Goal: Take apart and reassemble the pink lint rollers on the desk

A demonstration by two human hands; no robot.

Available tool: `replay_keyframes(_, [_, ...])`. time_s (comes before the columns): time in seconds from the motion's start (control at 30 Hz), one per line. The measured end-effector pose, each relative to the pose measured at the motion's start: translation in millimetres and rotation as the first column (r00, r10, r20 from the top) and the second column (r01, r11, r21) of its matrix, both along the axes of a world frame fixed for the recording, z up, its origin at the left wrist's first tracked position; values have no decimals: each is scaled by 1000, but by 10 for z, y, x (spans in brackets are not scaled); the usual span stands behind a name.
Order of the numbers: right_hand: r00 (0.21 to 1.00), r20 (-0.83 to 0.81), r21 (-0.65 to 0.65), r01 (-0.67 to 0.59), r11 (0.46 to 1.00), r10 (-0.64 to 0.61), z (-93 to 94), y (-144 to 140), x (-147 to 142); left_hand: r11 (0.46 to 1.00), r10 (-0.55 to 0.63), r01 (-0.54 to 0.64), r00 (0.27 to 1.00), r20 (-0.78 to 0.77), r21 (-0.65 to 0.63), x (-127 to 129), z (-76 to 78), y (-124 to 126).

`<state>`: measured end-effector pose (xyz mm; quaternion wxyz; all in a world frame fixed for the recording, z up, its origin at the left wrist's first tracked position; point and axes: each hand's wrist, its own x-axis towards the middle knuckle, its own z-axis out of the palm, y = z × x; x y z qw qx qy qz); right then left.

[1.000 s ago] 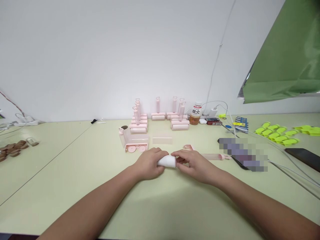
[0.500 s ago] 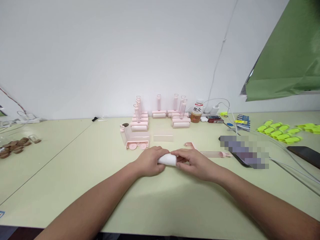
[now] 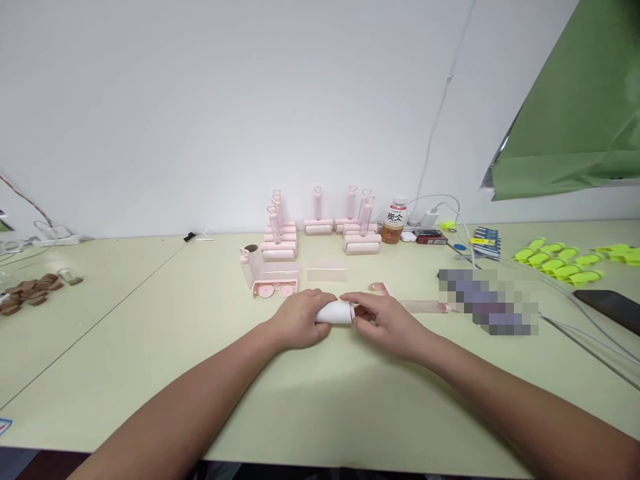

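My left hand (image 3: 303, 320) wraps round a white lint roller refill (image 3: 334, 313), which lies sideways just over the table. At the refill's right end, the curled fingers of my right hand (image 3: 383, 323) touch it, and a narrow pink edge shows there; what lies behind the fingers is hidden. Beyond my left hand sits an open pink roller housing (image 3: 257, 289) with two round discs in it. A clear pinkish cover (image 3: 327, 274) rests farther back. Past my right hand lies a pink handle (image 3: 423, 307) with a curved arm.
Several assembled pink lint rollers (image 3: 279, 251) stand along the wall. A bottle (image 3: 395, 221), cables and a blurred dark object (image 3: 487, 303) are to the right, with neon yellow pieces (image 3: 560, 260) and a phone (image 3: 610, 309) beyond. Brown round pieces (image 3: 30, 293) lie far left.
The refill has turned slightly in my hands, and a pink edge now shows at its right end. My right fingers have shifted a little against that end.
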<state>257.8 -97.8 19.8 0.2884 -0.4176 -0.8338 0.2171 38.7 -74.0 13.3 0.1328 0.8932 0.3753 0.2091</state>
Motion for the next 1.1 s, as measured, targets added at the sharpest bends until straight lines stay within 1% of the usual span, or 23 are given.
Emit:
replay_keyframes(0.13, [985, -6, -34, 172, 984, -172, -41, 50, 0, 993, 87, -81, 994, 65, -87, 12, 5, 4])
replay_keyframes(0.23, [974, -12, -69, 223, 972, -224, -38, 61, -6, 987, 120, -112, 991, 61, -110, 5, 12, 10])
replay_keyframes(0.3, [967, 9, -69, 255, 964, -255, -20, 58, -5, 983, 138, -129, 988, 68, -127, -2, 13, 20])
replay_keyframes(0.4, [950, 90, -46, 305, 951, -301, 17, 47, 1, 964, 220, -193, 965, 141, -184, -6, -5, 46])
replay_keyframes(0.47, [938, 190, -12, 298, 954, -291, 32, 36, -9, 943, 289, -238, 933, 216, -232, 0, -32, 68])
replay_keyframes(0.57, [906, 364, 56, 211, 976, -216, 24, 19, -56, 912, 363, -273, 883, 296, -305, 17, -87, 100])
replay_keyframes(0.63, [885, 432, 79, 153, 985, -172, 7, 12, -96, 901, 386, -276, 861, 329, -336, 27, -118, 113])
replay_keyframes(0.67, [885, 436, 79, 140, 987, -160, -1, 10, -111, 902, 386, -269, 855, 347, -339, 32, -128, 115])
replay_keyframes(0.73, [914, 365, 60, 166, 984, -176, -15, 13, -123, 914, 359, -239, 854, 378, -327, 41, -132, 108])
replay_keyframes(0.83, [966, 82, -50, 250, 967, -245, -30, 27, -101, 941, 266, -148, 880, 394, -304, 59, -101, 72])
replay_keyframes(0.9, [966, -91, -140, 230, 963, -244, -44, 40, -78, 950, 184, -59, 899, 398, -307, 77, -67, 34])
replay_keyframes(1.0, [936, -283, -215, 152, 965, -211, -64, 65, -58, 950, 81, 66, 892, 446, -305, 102, -22, -17])
replay_keyframes(1.03, [909, -356, -237, 136, 962, -216, -65, 74, -53, 951, 64, 89, 881, 468, -297, 105, -14, -27])
replay_keyframes(1.1, [831, -501, -275, 113, 955, -243, -52, 91, -41, 952, 68, 92, 867, 494, -293, 102, -17, -30])
